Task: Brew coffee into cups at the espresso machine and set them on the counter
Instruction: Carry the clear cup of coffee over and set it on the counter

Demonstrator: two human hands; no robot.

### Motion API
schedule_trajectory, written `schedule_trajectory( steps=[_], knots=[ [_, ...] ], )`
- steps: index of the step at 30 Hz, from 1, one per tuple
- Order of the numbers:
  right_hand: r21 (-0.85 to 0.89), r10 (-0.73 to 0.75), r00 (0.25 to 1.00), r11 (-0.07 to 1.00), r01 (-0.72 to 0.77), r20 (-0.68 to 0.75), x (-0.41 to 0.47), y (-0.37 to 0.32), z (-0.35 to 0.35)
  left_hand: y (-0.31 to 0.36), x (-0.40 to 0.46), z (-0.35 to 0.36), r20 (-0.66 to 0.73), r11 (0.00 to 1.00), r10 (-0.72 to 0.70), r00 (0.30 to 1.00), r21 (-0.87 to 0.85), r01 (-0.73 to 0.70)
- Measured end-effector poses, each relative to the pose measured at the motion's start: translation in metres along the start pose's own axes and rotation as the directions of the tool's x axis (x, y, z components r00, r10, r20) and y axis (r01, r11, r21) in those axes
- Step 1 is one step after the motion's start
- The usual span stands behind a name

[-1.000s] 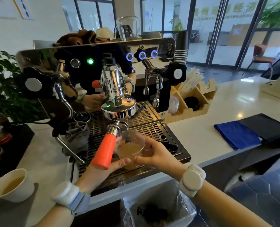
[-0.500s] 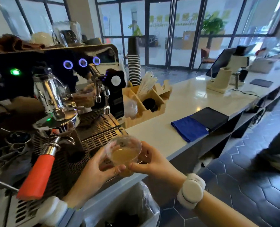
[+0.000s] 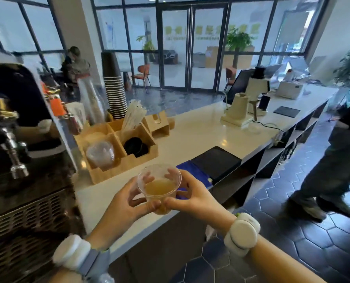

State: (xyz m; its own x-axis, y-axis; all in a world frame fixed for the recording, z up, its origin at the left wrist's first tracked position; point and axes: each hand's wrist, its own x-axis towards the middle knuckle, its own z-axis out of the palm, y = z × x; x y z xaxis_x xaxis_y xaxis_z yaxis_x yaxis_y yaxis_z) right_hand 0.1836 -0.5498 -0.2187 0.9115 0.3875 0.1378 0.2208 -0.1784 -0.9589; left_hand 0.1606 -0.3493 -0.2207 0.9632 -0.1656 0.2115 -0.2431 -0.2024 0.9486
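A clear plastic cup (image 3: pixel 159 186) with pale brown coffee in its lower half hangs above the white counter's (image 3: pixel 190 137) near edge. My left hand (image 3: pixel 125 207) grips it from the left and my right hand (image 3: pixel 190 195) from the right, thumbs meeting under the cup. The espresso machine (image 3: pixel 16 139) fills the left edge of the view, its drip grate (image 3: pixel 27 211) beside my left arm; its brew head is out of frame.
A wooden organizer (image 3: pixel 116 148) with lids and straws stands just behind the cup. A blue cloth (image 3: pixel 196 172) and black pad (image 3: pixel 217 160) lie to the right. Stacked paper cups (image 3: pixel 113 88), a monitor stand (image 3: pixel 239 111) farther back. A person (image 3: pixel 333 160) walks at right.
Both hands carried the cup away from under the portafilter to the right, over the counter edge. My view swung right, so most of the machine left the frame.
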Motion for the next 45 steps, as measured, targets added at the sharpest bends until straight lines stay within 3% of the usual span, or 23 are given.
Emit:
schedule_trajectory(
  steps=[5, 16, 29, 35, 45],
  knots=[
    [0.093, 0.043, 0.997, 0.995, -0.037, -0.059, 0.016, 0.025, -0.062, -0.005, 0.055, 0.050, 0.048, 1.000, 0.009, 0.999, -0.019, -0.008],
    [0.038, 0.076, 0.985, 0.997, -0.071, -0.152, 0.097, 0.070, -0.169, -0.037, 0.203, 0.105, 0.161, 0.998, -0.013, 0.987, -0.062, 0.023],
    [0.034, 0.137, 0.975, 0.990, -0.134, -0.173, 0.226, 0.115, -0.255, -0.078, 0.364, 0.130, 0.135, 0.994, -0.079, 0.988, -0.067, 0.089],
    [0.080, 0.147, 0.983, 0.987, -0.138, -0.112, 0.280, 0.131, -0.285, -0.096, 0.419, 0.137, 0.113, 0.991, -0.112, 0.987, -0.062, 0.119],
    [0.080, 0.119, 0.986, 0.988, -0.128, 0.116, 0.377, 0.171, -0.344, -0.125, 0.497, 0.154, -0.088, 0.975, -0.213, 0.973, 0.053, 0.218]
  ],
)
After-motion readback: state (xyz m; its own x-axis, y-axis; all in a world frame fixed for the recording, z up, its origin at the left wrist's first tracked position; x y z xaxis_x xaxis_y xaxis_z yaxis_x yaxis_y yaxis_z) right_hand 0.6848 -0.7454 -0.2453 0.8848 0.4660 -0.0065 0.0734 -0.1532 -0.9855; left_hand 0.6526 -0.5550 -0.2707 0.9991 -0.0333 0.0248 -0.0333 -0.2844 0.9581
